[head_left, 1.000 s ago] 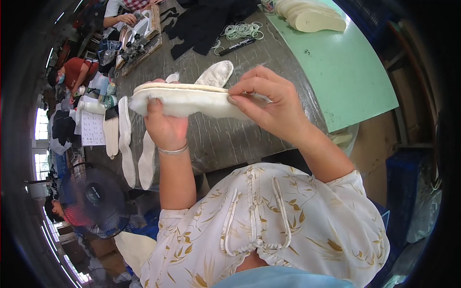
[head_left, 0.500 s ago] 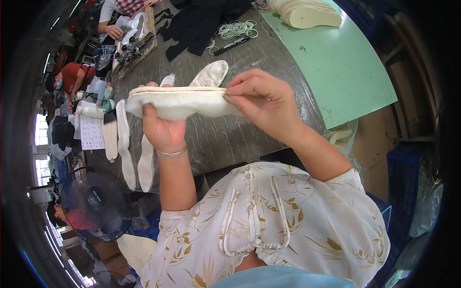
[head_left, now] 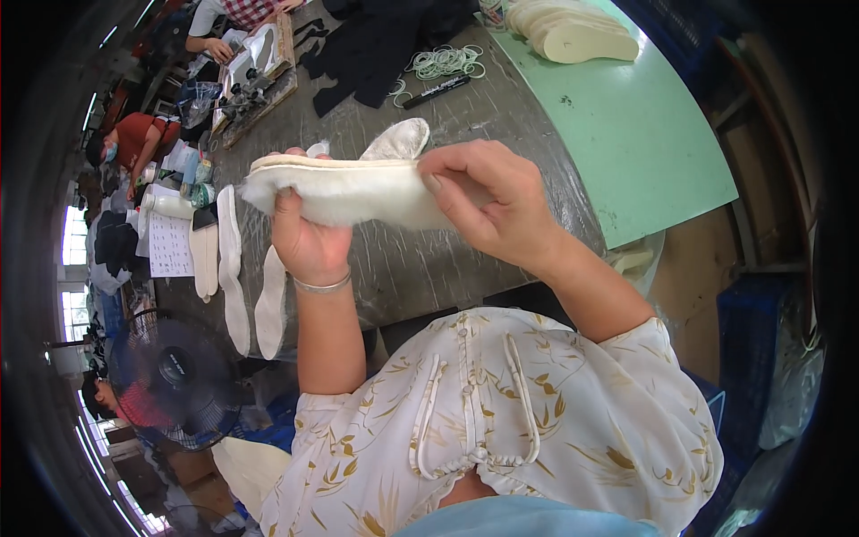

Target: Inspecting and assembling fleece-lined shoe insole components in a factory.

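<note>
A fluffy white insole [head_left: 358, 199], with a cream layer along its upper edge, is held sideways above the dark table. My left hand [head_left: 309, 242] grips its left end, thumb on the near fleecy side and fingertips showing behind the upper edge. At the other end, my right hand [head_left: 497, 197] pinches the edge between thumb and fingers; part of that end is hidden behind the hand. Just beyond lies another fleecy insole [head_left: 396, 140] on the table. Left of my left wrist lie long, pale insoles [head_left: 233, 277], and one more insole [head_left: 270, 313] sits close to the forearm.
A stack of cream insoles [head_left: 586, 43] stands on the green board [head_left: 644, 170] at the right. Pale rubber bands [head_left: 445, 61], a black marker [head_left: 436, 91] and dark fabric [head_left: 380, 54] lie at the back. A fan [head_left: 174, 367] stands lower left. Two co-workers [head_left: 143, 139] [head_left: 215, 46] are at the far left.
My right thumb and fingers have shifted their pinch along the insole's edge. The insole has turned slightly, showing more of its fleecy side. My left hand keeps its hold.
</note>
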`<state>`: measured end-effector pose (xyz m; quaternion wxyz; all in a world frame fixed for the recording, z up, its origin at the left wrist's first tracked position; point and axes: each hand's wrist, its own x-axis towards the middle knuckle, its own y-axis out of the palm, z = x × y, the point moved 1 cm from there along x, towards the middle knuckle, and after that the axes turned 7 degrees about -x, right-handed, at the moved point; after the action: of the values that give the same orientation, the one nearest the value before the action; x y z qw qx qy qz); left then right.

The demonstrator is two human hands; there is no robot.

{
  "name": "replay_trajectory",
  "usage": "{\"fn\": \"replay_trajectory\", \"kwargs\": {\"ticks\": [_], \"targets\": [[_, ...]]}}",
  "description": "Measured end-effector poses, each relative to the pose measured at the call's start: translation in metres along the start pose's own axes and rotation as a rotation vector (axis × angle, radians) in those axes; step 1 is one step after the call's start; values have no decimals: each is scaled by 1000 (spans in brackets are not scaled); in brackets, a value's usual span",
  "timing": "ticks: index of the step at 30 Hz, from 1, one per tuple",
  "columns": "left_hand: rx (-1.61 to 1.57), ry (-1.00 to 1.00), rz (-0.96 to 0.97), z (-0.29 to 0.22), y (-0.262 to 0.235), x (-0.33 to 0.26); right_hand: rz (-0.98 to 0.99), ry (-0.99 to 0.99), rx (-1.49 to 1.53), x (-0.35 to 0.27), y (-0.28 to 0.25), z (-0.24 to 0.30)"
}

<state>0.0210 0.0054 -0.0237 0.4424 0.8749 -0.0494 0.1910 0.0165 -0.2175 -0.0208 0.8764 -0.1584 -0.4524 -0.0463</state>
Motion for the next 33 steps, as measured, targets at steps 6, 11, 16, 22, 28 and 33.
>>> {"fn": "replay_trajectory", "kwargs": {"ticks": [6, 11, 16, 22, 28, 33], "targets": [[115, 9, 97, -3, 5, 1, 409, 369, 402, 17, -8, -2], [107, -83, 268, -1, 8, 5, 502, 292, 399, 17, -3, -8], [42, -150, 197, 5, 8, 5, 303, 197, 312, 3, 5, -6], [249, -212, -10, 20, -9, 0, 321, 383, 271, 6, 5, -13], [345, -246, 52, 27, -7, -2, 305, 296, 307, 33, 1, -12], [474, -226, 66, 25, 8, 0, 194, 102, 203, 42, 12, -7]]}}
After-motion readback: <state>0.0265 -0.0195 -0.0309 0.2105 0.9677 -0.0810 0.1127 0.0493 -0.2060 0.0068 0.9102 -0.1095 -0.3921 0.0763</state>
